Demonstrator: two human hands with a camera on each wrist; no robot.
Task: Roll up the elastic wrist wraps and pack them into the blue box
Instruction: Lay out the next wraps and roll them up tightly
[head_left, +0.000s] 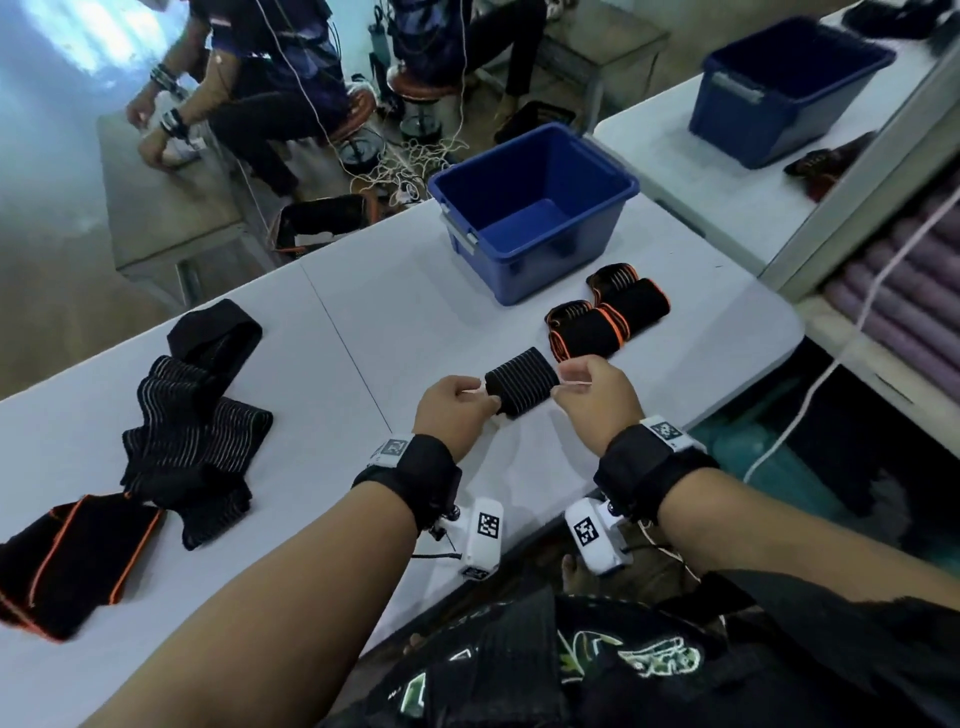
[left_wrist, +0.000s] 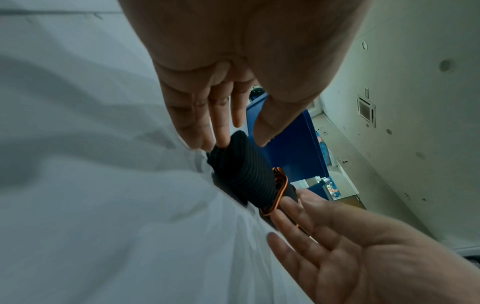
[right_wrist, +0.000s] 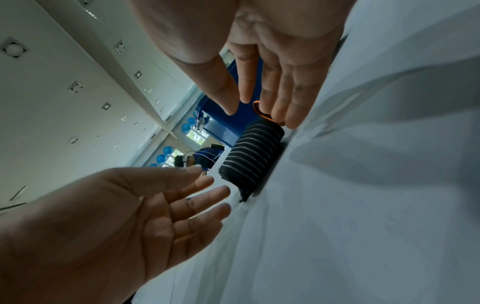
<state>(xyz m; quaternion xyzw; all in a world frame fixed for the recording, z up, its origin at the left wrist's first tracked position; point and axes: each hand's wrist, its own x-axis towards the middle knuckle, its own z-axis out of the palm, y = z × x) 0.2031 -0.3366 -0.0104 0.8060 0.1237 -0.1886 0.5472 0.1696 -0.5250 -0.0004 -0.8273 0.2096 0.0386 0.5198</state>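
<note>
— So, from the head camera, what do we have?

— We see a rolled striped wrist wrap (head_left: 521, 381) lying on the white table (head_left: 363, 291), with our left hand (head_left: 457, 410) at its left end and our right hand (head_left: 597, 400) at its right end. From above, the fingers look curled in toward the roll. The blue box (head_left: 535, 208) stands farther back on the table, open at the top. Two rolled orange-edged wraps (head_left: 605, 317) lie between the box and our hands. To the left lie the unrolled striped wraps (head_left: 192, 441) and a flat orange-edged wrap (head_left: 72, 556).

— And the left wrist view?

— Our left hand (left_wrist: 228, 78) has its fingers (left_wrist: 221, 123) straight, their tips touching the near end of the roll (left_wrist: 241, 170); the thumb stands apart from it. Our right hand (left_wrist: 350, 246) shows beyond, palm open, fingers extended. An orange-edged roll (left_wrist: 279, 191) sits just behind, with the box (left_wrist: 291, 148) past that.

— The right wrist view?

— Our right hand (right_wrist: 280, 78) is spread, fingertips beside the roll's (right_wrist: 254, 154) far end, thumb apart. Our left hand (right_wrist: 130, 216) is open, fingers straight, near the other end. We cannot tell whether it touches. The box (right_wrist: 226, 125) is behind.
</note>
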